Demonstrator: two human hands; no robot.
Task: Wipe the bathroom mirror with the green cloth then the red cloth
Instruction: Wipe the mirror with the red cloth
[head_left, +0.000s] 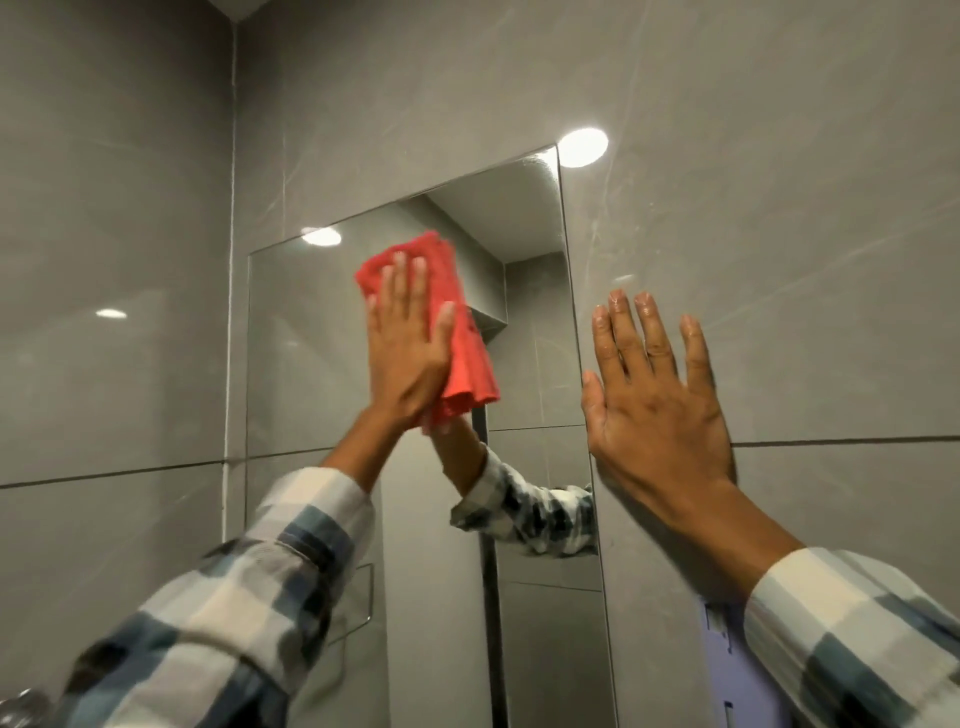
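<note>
Head view: flat left hand (408, 358) is pressing cloth (470, 364) on mirror (311, 364); splayed right hand (654, 410), bracing at 3 o'clock, may be risking wet smears.

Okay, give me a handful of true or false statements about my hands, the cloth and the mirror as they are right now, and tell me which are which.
1. The left hand presses a red cloth against the mirror. True.
2. The right hand holds a green cloth. False: it holds nothing and lies flat on the tiled wall just right of the mirror. No green cloth is in view.
3. The red cloth is down at the mirror's bottom edge. False: it is on the upper part of the glass.
4. The right hand's fingers are straight and spread. True.
5. The left sleeve is plain white. False: it is checked.
</note>
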